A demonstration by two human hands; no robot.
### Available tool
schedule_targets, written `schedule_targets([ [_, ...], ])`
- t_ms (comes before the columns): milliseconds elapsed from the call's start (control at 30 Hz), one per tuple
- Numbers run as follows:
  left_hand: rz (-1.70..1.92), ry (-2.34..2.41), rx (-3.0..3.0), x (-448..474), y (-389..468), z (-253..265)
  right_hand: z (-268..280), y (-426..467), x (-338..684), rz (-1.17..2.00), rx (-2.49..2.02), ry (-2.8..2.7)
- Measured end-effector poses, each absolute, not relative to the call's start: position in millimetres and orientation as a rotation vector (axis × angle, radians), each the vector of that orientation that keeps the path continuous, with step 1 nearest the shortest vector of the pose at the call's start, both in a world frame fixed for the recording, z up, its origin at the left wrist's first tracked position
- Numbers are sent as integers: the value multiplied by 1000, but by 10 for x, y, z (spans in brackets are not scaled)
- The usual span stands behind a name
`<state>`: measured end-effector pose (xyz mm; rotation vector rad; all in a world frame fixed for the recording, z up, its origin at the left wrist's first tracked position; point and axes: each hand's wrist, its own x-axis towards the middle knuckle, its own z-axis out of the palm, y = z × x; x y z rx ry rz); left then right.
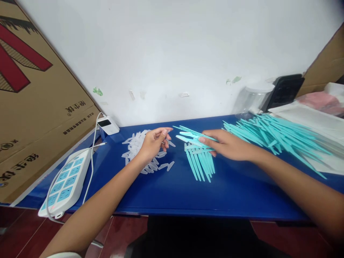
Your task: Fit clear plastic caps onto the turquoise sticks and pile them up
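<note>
With the left hand point(153, 143) pinching a clear cap point(167, 131) above the cap pile point(139, 150) and the right hand point(228, 145) gripping turquoise sticks point(192, 138) at three o'clock, lining tip and cap squarely is probably mattering most.

Both bare forearms reach forward; the left hand point(153, 143) curls with fingers point(164, 132) pinched together, the right hand point(228, 145) lies palm-down, fingers extended leftward
</note>
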<state>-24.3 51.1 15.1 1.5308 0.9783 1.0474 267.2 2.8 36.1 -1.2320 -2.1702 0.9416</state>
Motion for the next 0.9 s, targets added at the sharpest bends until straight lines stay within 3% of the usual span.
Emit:
schedule_targets([
  [100,1062,1012,1555,-240,500,177,352,46,2698,856,-1242,-2222],
  [300,1087,1066,1533,-291,543,184,354,85,2792,182,-1300,-2449],
  [467,1068,985,1467,-341,568,189,341,130,2862,-95,-1410,-2520],
  [900,987,1036,1507,-332,534,239,375,127,2844,-159,-1476,-2579],
])
